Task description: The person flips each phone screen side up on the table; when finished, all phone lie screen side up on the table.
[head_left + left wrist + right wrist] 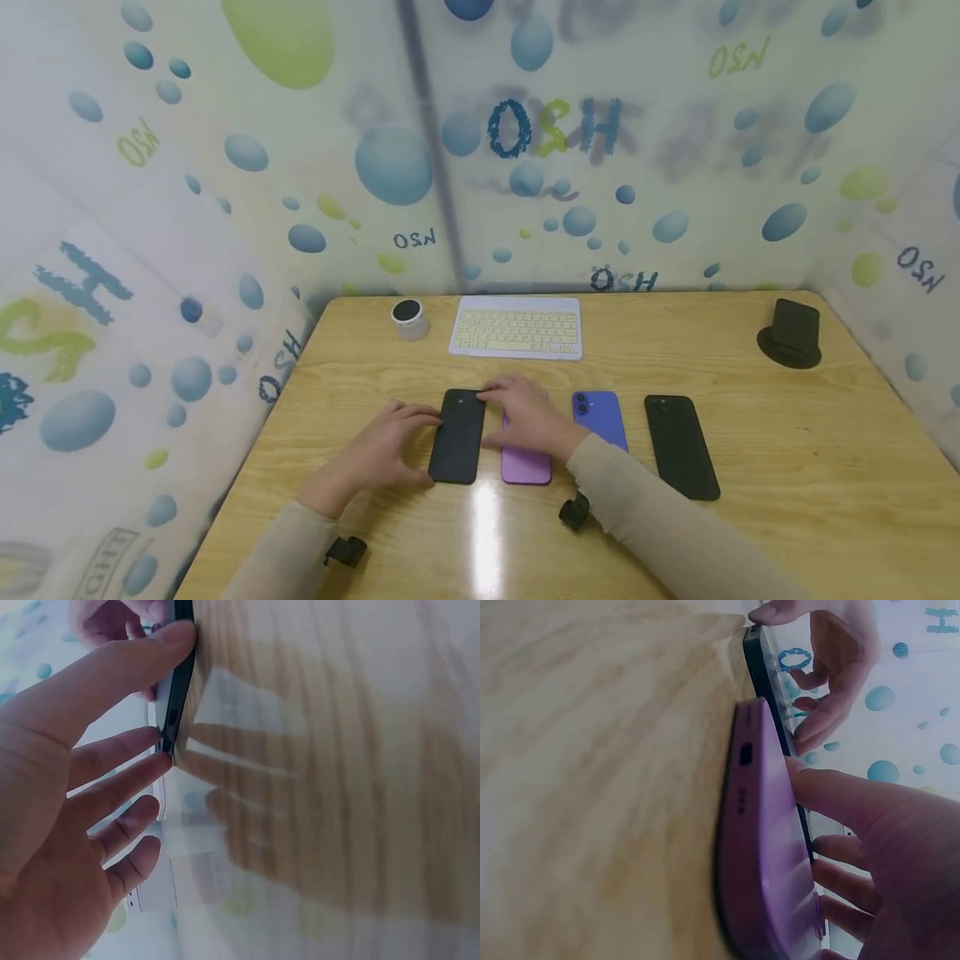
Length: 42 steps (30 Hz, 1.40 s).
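Backdrop (675, 192): pale, printed with bubbles and reversed lettering, enclosing the far, left and right sides. Table (810, 433): wood-grained, glossy on its near part. Keyboard (517, 329): white with pale yellow keys, one, at the far edge. Left hand (382, 446): thumb at the near left corner of the dark phone (457, 437), fingertips higher on its left edge; grip unclenched, touching only, as I read it from my station. Right hand (528, 417): over the purple phone (527, 468), fingertips at the dark phone's far right corner, thumb by its right edge; likewise loose, enclosing nothing. Phones, four in a row: the black phone (682, 450) at right, back up, beside a sleeve; the dark phone, leftmost, between both hands and on the near side of the keyboard, though whether it lies wholly flat I cannot tell; the purple one, just right of it; the blue phone (603, 417), partly behind the right sleeve. Handling note: I would press from both edges lightly and equally, so the slab shifts square rather than twisting, and I would lift the right palm well off its purple neighbour. Stand (793, 333): black, round-based, far right. Cylinder (410, 321): white, dark-topped, left of the keyboard. Wrist cameras (347, 551): two, small, black, one under each wrist.
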### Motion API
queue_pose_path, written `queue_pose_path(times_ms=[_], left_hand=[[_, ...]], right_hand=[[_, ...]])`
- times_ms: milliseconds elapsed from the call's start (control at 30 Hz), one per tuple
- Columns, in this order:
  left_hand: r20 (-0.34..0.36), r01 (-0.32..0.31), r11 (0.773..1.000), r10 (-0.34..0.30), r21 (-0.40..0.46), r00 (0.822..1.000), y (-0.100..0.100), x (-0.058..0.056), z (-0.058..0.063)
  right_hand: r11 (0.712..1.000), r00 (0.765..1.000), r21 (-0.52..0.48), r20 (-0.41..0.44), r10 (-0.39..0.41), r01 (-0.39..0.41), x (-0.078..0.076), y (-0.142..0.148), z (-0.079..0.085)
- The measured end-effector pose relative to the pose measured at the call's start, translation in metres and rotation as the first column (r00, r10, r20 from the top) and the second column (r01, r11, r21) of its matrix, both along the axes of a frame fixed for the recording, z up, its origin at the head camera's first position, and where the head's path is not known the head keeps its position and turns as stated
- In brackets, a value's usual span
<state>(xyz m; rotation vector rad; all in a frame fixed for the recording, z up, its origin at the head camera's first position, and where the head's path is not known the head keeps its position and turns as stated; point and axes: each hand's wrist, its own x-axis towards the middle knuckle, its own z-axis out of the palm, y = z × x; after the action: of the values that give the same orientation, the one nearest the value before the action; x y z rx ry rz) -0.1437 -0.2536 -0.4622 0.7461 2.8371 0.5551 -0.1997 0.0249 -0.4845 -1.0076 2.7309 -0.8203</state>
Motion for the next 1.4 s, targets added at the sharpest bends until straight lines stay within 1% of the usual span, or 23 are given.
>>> queue_pose_path(times_ms=[67,233,433,567,700,900,1033,1200,1400], left_hand=[[-0.002,0.007,1.0,-0.007,-0.008,1.0,0.002,0.0,0.001],[-0.027,0.013,0.999,-0.014,-0.049,1.0,0.004,-0.003,0.003],[-0.054,0.013,0.994,-0.019,-0.109,0.998,0.002,-0.005,0.004],[-0.053,0.022,0.994,-0.028,-0.108,0.998,0.002,-0.005,0.005],[-0.067,0.029,0.994,-0.036,-0.102,0.997,0.003,-0.005,0.005],[-0.091,0.052,0.997,-0.057,-0.053,0.994,0.005,-0.004,0.004],[-0.072,0.046,0.999,-0.047,-0.019,0.996,0.007,-0.003,0.001],[-0.042,0.043,0.998,-0.041,0.038,0.998,0.007,-0.002,-0.001],[-0.015,0.053,0.987,-0.051,0.15,0.999,0.007,-0.001,-0.001]], right_hand=[[1.0,1.0,-0.005,0.021,-0.017,0.017,0.001,-0.001,0.0],[0.998,0.998,-0.027,0.035,-0.051,0.052,0.0,-0.005,-0.001],[0.996,0.992,-0.043,0.103,-0.068,0.073,0.001,-0.012,0.0],[0.994,0.99,-0.05,0.109,-0.088,0.094,0.002,-0.015,0.001],[0.991,0.99,-0.087,0.106,-0.097,0.106,0.003,-0.014,0.003],[0.98,0.99,-0.164,0.102,-0.1,0.116,0.003,-0.01,0.007],[0.973,0.992,-0.199,0.077,-0.1,0.114,0.003,-0.008,0.01],[0.967,0.993,-0.234,0.068,-0.093,0.106,0.006,-0.007,0.013],[0.958,0.995,-0.269,0.054,-0.09,0.101,0.009,-0.01,0.016]])
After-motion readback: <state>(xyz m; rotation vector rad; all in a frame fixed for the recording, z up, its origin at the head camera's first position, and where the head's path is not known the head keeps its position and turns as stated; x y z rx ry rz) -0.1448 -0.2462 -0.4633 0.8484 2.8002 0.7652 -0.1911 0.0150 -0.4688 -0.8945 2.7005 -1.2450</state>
